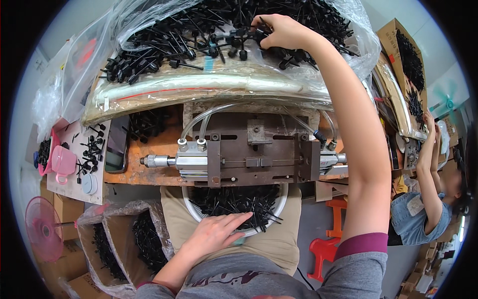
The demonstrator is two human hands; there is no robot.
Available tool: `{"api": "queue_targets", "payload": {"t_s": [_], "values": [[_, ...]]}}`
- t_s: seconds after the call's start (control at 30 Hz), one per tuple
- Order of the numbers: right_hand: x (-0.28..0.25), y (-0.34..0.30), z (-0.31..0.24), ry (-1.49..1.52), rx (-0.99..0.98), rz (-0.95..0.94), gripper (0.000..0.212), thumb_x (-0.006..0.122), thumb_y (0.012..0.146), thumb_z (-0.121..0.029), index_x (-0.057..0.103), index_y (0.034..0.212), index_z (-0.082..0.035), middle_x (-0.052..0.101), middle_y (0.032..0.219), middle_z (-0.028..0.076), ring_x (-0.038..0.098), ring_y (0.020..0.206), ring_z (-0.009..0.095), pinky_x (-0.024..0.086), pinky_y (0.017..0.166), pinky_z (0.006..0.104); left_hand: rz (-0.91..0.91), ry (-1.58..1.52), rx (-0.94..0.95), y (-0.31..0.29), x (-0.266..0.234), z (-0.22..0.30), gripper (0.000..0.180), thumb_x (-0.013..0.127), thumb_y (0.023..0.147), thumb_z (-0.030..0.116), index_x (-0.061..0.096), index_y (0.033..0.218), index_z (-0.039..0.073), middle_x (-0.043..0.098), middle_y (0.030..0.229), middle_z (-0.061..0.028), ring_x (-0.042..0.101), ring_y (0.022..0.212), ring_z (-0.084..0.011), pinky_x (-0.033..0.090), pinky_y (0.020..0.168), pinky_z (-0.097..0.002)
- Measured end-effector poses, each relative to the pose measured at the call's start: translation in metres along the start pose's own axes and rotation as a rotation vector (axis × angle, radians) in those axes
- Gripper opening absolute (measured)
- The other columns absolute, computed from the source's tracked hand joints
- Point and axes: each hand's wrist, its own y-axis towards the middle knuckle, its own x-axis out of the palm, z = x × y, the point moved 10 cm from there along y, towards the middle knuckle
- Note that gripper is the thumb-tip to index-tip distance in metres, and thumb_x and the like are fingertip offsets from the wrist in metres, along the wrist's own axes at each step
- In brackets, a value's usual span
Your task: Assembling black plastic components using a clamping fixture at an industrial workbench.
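My right hand [285,33] reaches far forward into a heap of black plastic parts [167,37] with thin stems and knobbed ends. Its thumb and fingers close round a few of these black stemmed parts [260,33]; exactly how many is hidden. My left hand [217,232] lies flat with fingers stretched out on the near rim of a white basin [284,203] in my lap, its fingertips touching the black stemmed parts [239,202] inside. Between the two hands stands a brown metal fixture [256,159] with a silver pneumatic cylinder [192,164] at its left and another at its right.
Clear air hoses [201,119] arch over the fixture. At left are a phone [117,144], a pink cup [63,160] and a pink fan [45,229]. Plastic-lined boxes [119,239] of black parts stand lower left. Red stools [321,254] and a co-worker [423,209] are at right.
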Motion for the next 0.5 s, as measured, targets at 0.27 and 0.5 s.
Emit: {"api": "queue_targets", "payload": {"t_s": [0.27,0.5], "values": [[-0.011,-0.044,-0.052,-0.091,-0.121,-0.086,0.051,0.08,0.078,-0.02,0.064,0.126,-0.012,0.064,0.118,0.011,0.061,0.109,0.029,0.05,0.095,0.042,-0.025,0.016,0.012,0.002,0.003,0.007,0.059,0.072,0.085,0.019,0.052,0.14,0.012,0.068,0.12,-0.0083,0.071,0.092,-0.0247,0.059,0.076,-0.0343],[-0.037,-0.07,-0.066,-0.268,-0.19,0.258,0.04,0.084,0.075,-0.03,0.074,0.111,-0.013,0.059,0.09,0.005,0.059,0.084,0.021,0.051,0.08,0.0351,-0.017,0.036,0.011,-0.002,0.004,0.008,0.061,0.073,0.084,0.019,0.051,0.141,0.013,0.069,0.117,-0.008,0.07,0.091,-0.0242,0.058,0.075,-0.0343]]}}
